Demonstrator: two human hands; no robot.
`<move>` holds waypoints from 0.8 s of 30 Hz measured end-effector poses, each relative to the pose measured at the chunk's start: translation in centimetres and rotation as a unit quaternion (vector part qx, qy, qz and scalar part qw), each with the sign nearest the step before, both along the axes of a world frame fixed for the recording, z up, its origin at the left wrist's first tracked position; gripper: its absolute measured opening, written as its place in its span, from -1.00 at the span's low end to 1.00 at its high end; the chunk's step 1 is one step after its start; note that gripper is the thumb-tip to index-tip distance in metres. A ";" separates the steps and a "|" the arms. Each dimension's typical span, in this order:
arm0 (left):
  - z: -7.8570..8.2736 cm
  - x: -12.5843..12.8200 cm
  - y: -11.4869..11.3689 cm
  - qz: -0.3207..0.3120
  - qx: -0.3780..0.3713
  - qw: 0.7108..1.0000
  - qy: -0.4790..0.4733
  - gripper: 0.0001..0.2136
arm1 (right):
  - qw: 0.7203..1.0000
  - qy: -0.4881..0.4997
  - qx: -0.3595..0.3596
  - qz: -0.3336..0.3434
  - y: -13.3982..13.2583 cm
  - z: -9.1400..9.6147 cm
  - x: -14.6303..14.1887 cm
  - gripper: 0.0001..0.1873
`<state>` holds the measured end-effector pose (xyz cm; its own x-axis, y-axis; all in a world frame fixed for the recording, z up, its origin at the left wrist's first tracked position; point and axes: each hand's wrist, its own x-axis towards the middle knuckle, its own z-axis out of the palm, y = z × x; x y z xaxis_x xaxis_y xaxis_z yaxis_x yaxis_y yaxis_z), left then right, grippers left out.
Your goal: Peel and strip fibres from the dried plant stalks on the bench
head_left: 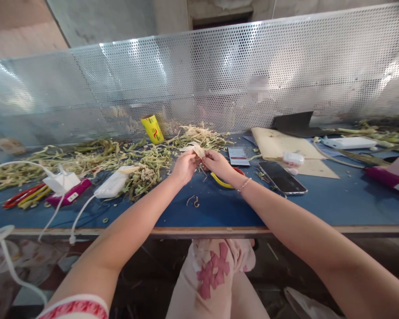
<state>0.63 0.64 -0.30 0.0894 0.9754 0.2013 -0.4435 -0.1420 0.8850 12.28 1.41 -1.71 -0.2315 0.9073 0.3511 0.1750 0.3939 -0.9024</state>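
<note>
Both my hands meet over the middle of the blue table [335,199]. My left hand [185,166] and my right hand [217,164] pinch the same pale, dry husk piece [197,150] between their fingertips, held just above the table. A bracelet sits on my right wrist. Yellow-handled scissors [221,181] lie on the table under my right wrist. A big heap of green and pale husk scraps [119,159] spreads to the left and behind my hands.
A yellow roll [152,129] stands at the back by the perforated metal screen [219,75]. Two phones [282,177] lie to the right, near a white earbud case [293,158] and brown paper [279,144]. At left are a white power bank [111,186], cables and red-yellow tools [26,195].
</note>
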 end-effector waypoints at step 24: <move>-0.6 -0.5 0.1 -0.010 0.001 0.999 0.045 -0.85 | 0.973 0.139 -0.148 0.107 -0.9 0.8 0.6 -0.68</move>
<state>0.14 0.75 -0.89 0.1258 0.9729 0.1942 -0.3649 -0.1366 0.9210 12.92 0.52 -0.93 -0.3604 0.9193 0.1580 -0.1490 0.1104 -0.9826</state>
